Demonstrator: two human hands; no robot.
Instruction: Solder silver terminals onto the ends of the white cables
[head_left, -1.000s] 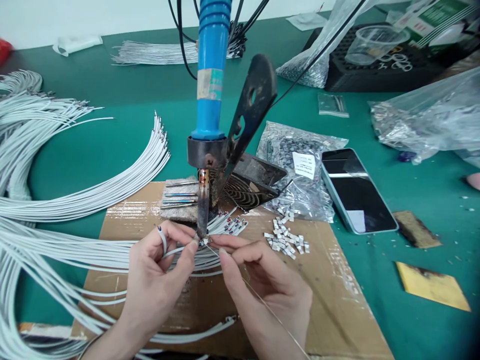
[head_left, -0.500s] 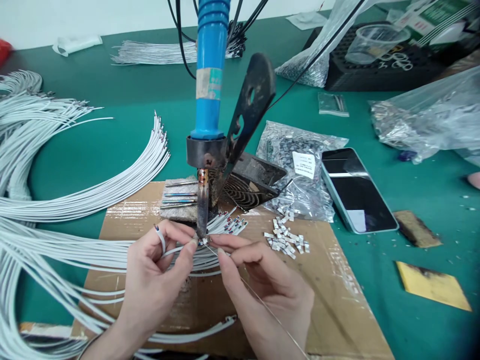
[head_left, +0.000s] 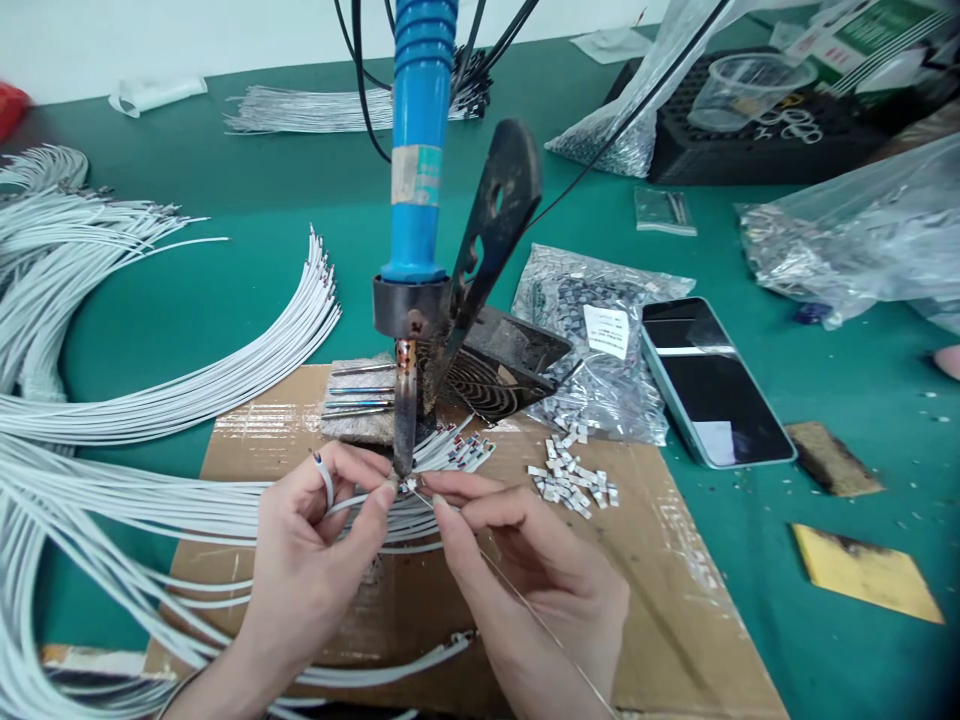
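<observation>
A blue-handled soldering iron [head_left: 417, 150] is held tip down in a dark metal stand [head_left: 480, 260]. Just under its tip, my left hand [head_left: 322, 540] pinches the end of a white cable [head_left: 346, 503] between thumb and forefinger. At that cable end sits a tiny whitish piece [head_left: 409, 485], too small to make out well. My right hand [head_left: 536, 565] is closed on a thin solder wire [head_left: 525, 602], whose end reaches the spot beneath the iron tip. The wire's long tail runs down past my palm.
Bundles of white cables [head_left: 135, 415] lie on the left and across the cardboard [head_left: 652, 600]. Small metal connectors [head_left: 574, 475] are heaped at the right, below a plastic bag of parts [head_left: 585, 330]. Beyond are a phone [head_left: 716, 385], a yellow sponge [head_left: 862, 570] and a black crate [head_left: 735, 160].
Both hands stay almost where they were beneath the iron tip. The left hand has shifted very slightly right; the view itself has moved a little.
</observation>
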